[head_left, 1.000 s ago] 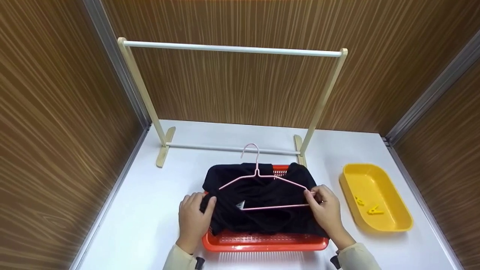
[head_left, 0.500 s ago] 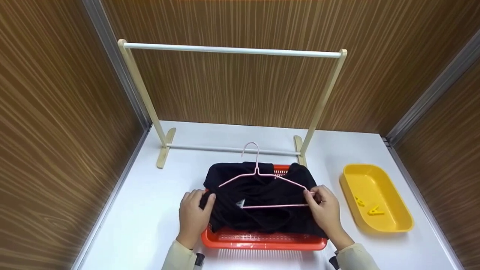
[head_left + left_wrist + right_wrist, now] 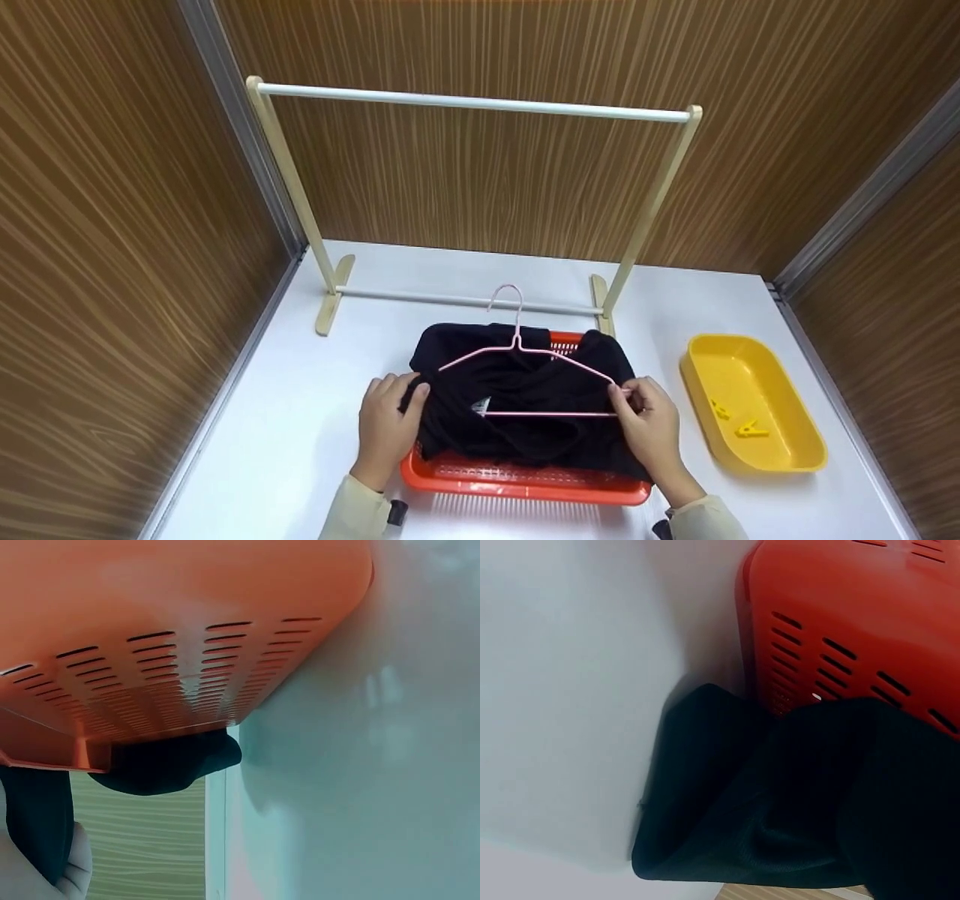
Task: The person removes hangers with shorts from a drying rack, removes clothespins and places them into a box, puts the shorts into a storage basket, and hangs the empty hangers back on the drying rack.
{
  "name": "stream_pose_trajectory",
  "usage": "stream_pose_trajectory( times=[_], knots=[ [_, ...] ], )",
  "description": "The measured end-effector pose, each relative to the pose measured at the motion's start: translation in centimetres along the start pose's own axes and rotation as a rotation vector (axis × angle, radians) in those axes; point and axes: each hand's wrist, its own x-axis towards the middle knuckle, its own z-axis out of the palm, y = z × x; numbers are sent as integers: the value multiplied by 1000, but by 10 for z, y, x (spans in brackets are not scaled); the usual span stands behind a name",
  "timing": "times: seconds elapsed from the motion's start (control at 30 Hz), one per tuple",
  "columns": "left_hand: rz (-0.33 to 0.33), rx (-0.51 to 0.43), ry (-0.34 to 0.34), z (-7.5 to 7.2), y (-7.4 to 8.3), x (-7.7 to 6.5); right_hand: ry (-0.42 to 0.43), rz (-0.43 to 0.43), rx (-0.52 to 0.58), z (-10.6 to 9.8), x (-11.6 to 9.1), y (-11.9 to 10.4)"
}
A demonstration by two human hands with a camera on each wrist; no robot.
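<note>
A black garment (image 3: pixel 525 446) lies bunched over a red basket (image 3: pixel 525 492) in the head view, with a small white label showing. My left hand (image 3: pixel 386 420) grips its left side, thumb on top. A pink clothes hanger (image 3: pixel 517 343) lies over the garment, hook pointing away from me; its left end is hidden under the cloth. At the hanger's right end, my right hand (image 3: pixel 651 424) pinches it between thumb and fingers. In the left wrist view, fingers (image 3: pixel 78 862) hold dark cloth beside the basket wall. Garment (image 3: pixel 780 802) fills the right wrist view's lower part, hiding the right hand.
Behind the basket stands a rack with wooden legs and a white top rail (image 3: pixel 472 102). To the right sits a yellow tray (image 3: pixel 750 375) with yellow clothespins (image 3: pixel 751 430) in it. Wood-grain panels enclose the white table (image 3: pixel 300 420) at the back and sides.
The head view has shifted slightly. Both hands keep nearly the same hold on the garment and the hanger, which have barely moved.
</note>
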Motion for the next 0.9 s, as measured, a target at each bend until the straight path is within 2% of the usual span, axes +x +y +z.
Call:
stream_pose_trajectory(
  times=[0.17,0.33,0.53,0.7,0.8,0.9],
  knots=[
    [-15,1,-9,-4,1,-1,36,-36,22,2,0,0],
    [-61,-21,-49,-4,3,-1,76,-73,59,-1,2,1],
    [-123,-85,-145,1,6,-3,113,-78,133,-28,14,-16],
    [-139,-106,-159,-1,7,-3,123,-122,120,-49,22,-30],
    [-136,-109,-171,-3,7,-2,125,-148,118,-57,24,-31],
    [-133,-112,-196,-4,7,-3,128,-139,145,-63,23,-27]
  ],
)
